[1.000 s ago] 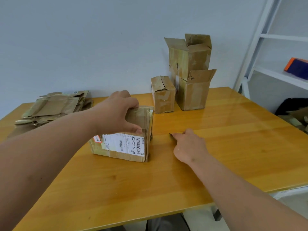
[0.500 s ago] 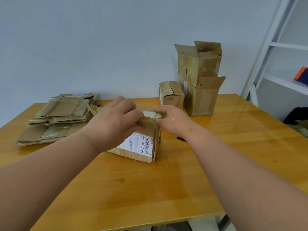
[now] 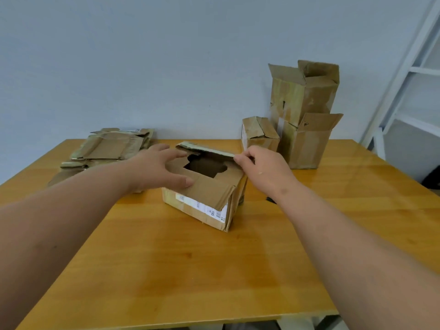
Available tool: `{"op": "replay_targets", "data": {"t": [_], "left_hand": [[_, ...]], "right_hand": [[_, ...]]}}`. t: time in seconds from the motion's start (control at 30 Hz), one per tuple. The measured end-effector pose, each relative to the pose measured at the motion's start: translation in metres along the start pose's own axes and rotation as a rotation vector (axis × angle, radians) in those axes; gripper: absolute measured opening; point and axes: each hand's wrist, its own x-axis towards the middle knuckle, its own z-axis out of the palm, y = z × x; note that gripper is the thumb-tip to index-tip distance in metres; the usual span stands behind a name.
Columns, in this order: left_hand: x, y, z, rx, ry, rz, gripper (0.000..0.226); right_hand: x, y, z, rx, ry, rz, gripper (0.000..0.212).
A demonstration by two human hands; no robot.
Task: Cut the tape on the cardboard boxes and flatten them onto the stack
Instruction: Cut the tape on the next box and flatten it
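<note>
A small cardboard box (image 3: 204, 201) with a white shipping label stands in the middle of the wooden table (image 3: 190, 270). Its top flaps are parted and show a dark inside. My left hand (image 3: 159, 172) lies spread over the box's left side, thumb pressing on the near flap, fingers reaching toward the far flap. My right hand (image 3: 262, 167) pinches the right end of the far flap between thumb and fingers. A small dark cutter (image 3: 270, 200) lies on the table just right of the box, half hidden by my right forearm. The stack of flattened boxes (image 3: 107, 151) sits at the back left.
A small shut box (image 3: 259, 134) stands at the back of the table. To its right one open box (image 3: 307, 144) carries a taller open box (image 3: 302, 91) against the wall. A white shelf frame (image 3: 404, 67) rises at the right.
My right hand left the cutter on the table and came to the box. Both hands have since pulled the top flaps apart, so the box now gapes open.
</note>
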Motion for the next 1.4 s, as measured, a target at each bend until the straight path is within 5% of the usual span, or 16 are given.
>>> {"op": "replay_targets", "data": {"t": [0.13, 0.5, 0.6, 0.7, 0.9, 1.07, 1.23, 1.4], "left_hand": [[0.010, -0.003, -0.001, 0.015, -0.138, -0.004, 0.075], [0.027, 0.001, -0.013, 0.193, -0.120, -0.007, 0.087], [0.040, 0.002, -0.014, -0.058, 0.068, -0.047, 0.064], [0.054, 0.003, -0.007, 0.008, 0.256, -0.079, 0.057], [0.067, 0.012, -0.023, 0.331, 0.126, -0.094, 0.043], [0.073, -0.004, -0.005, 0.263, 0.274, -0.090, 0.030], [0.075, -0.013, 0.005, 0.154, 0.410, -0.057, 0.031], [0.073, -0.016, 0.009, 0.092, 0.470, -0.076, 0.055]], "right_hand": [[0.007, 0.000, 0.001, 0.012, 0.057, -0.022, 0.038], [0.039, 0.000, 0.011, 0.007, 0.161, 0.045, 0.042], [0.038, 0.002, 0.015, 0.053, 0.178, 0.027, 0.040], [0.033, 0.003, 0.017, 0.099, 0.188, 0.008, 0.040], [0.038, -0.002, 0.020, 0.169, 0.132, 0.078, 0.036], [0.037, -0.003, 0.024, 0.200, 0.156, 0.106, 0.034], [0.038, -0.006, 0.027, 0.201, 0.197, 0.102, 0.037], [0.041, -0.006, 0.025, 0.281, 0.227, 0.118, 0.035]]}}
